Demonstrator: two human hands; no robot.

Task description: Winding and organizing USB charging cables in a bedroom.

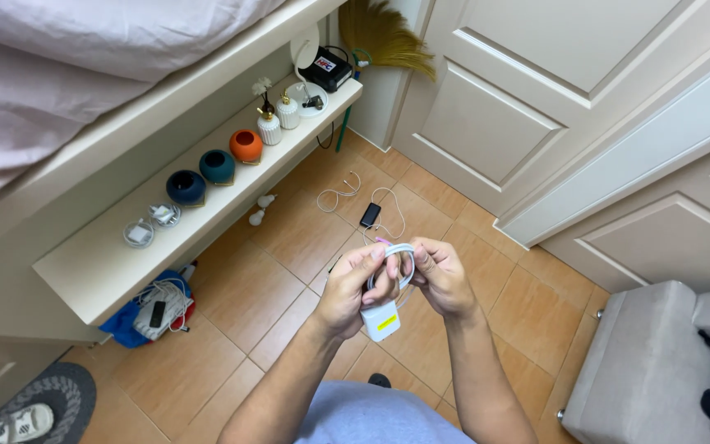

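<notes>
My left hand point(348, 289) and my right hand point(441, 278) meet above the tiled floor, both gripping a looped white cable point(398, 252). A white charger block point(380, 319) with a yellow label hangs from the cable just below my left hand's fingers. The loop of cable passes between my two thumbs and fingers. On the floor beyond my hands lies a small black device point(370, 215) with another white cable point(339, 196) trailing from it.
A low cream shelf point(100, 267) runs along the left, carrying a dark blue, a teal and an orange round vase, small white bottles and a black box. A bed lies above it. White cabinet doors stand on the right, a grey stool point(647, 362) at lower right, a broom in the corner.
</notes>
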